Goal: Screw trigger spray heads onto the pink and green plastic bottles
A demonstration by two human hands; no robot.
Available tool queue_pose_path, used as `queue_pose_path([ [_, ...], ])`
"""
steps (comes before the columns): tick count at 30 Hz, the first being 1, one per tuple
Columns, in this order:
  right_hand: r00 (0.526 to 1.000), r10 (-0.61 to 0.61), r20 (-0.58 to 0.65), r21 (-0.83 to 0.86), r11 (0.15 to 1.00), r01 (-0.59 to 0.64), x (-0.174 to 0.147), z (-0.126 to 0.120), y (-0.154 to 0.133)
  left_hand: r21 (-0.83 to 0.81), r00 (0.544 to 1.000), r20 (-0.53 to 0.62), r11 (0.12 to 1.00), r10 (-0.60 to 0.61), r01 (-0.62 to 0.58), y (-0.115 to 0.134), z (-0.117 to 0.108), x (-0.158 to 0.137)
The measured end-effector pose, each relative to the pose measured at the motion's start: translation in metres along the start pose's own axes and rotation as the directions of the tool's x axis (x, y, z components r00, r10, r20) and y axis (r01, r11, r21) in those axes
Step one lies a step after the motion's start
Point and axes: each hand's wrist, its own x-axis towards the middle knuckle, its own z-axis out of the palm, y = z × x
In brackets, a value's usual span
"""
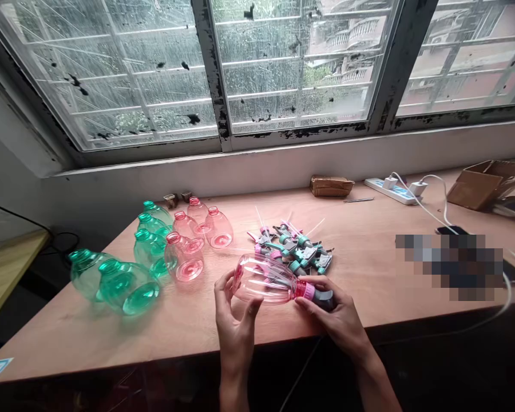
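Note:
A clear pink spray bottle (268,283) lies sideways between my hands above the table's front edge. My left hand (237,312) is wrapped round its base end, thumb along the lower side. At the neck, my right hand (330,312) grips the pink collar (305,290) of the grey spray head (323,298). Right behind the bottle is a pile of spray heads (302,249) in grey, green and pink, with thin tubes sticking out. Several pink bottles without heads (189,269) stand to the left, near several green ones (131,289).
On the wooden table (189,332), a brown paper-wrapped packet (331,186) lies by the wall. A power strip (392,191) with white chargers and cables sits at the back right, beside an open cardboard box (476,186). A blurred patch covers something on the right.

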Motion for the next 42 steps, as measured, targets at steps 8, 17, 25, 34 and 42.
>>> queue_pose_path([
  [8,1.000,0.019,-0.022,0.036,0.999,-0.018,-0.001,0.000,0.006,0.095,0.998,0.028,0.994,0.050,-0.052,0.002,0.003,0.001],
  [17,0.998,0.027,-0.061,0.065,0.998,-0.023,0.000,0.002,0.004,-0.077,0.995,0.066,0.994,0.077,-0.071,0.009,0.004,-0.008],
  [25,0.997,0.077,-0.027,0.171,0.983,-0.071,-0.004,0.002,0.006,-0.040,0.993,0.028,0.993,0.114,-0.113,0.000,0.000,-0.002],
  [34,0.993,0.104,-0.062,0.361,0.929,-0.074,-0.004,0.006,0.002,0.001,0.978,0.147,0.989,0.149,-0.150,0.004,0.000,-0.009],
  [42,0.995,0.080,0.057,0.187,0.978,-0.089,-0.005,0.000,0.007,-0.016,0.996,0.050,0.997,0.074,-0.073,-0.003,0.000,-0.002],
])
